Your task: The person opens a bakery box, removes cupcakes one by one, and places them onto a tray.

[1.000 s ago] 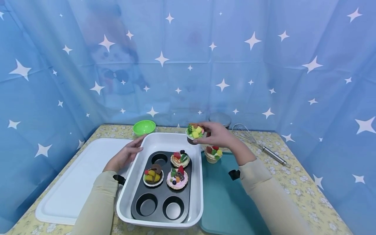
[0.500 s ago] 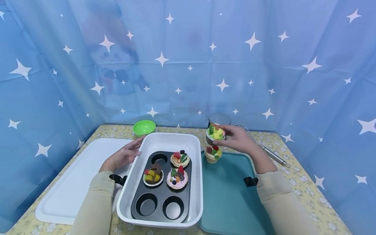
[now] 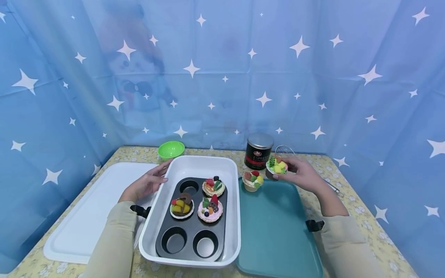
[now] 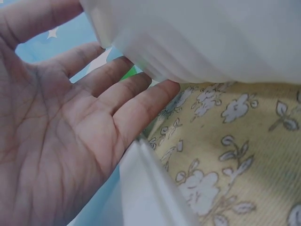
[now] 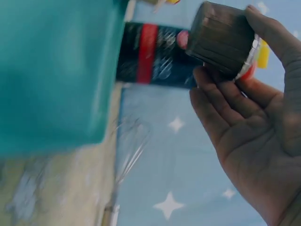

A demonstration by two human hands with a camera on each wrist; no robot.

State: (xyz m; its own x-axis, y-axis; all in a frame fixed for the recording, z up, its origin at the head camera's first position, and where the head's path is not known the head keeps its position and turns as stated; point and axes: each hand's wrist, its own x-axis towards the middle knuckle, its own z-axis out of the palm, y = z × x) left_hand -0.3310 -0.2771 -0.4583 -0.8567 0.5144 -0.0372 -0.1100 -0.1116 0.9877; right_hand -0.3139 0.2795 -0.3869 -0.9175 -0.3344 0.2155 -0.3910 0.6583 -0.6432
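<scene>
Nearest, a white dish (image 3: 232, 216) sits on the table (image 3: 351, 200) near its front edge, holding a dark muffin tin (image 3: 191, 239) with three cupcakes (image 3: 208, 210) in its far cups. To the dish's left lies a white board (image 3: 87, 216); to its right a teal tray (image 3: 274, 235).

The left hand (image 3: 147, 184) rests with relaxed, straight fingers (image 4: 141, 106) against the dish's left wall, gripping nothing.

At the tray's far left corner stands a lone cupcake (image 3: 252, 180). Just beyond the tray's far edge, the right hand (image 3: 302, 173) grips a brown-cased cupcake (image 3: 276, 166), thumb and fingers (image 5: 221, 101) curled round its case (image 5: 225, 37), held above the table.

Close behind it stands a black can (image 3: 259, 151), with a whisk (image 3: 283, 150) partly hidden by the hand. A green bowl (image 3: 170, 150) sits by the table's far edge, left of the can.
</scene>
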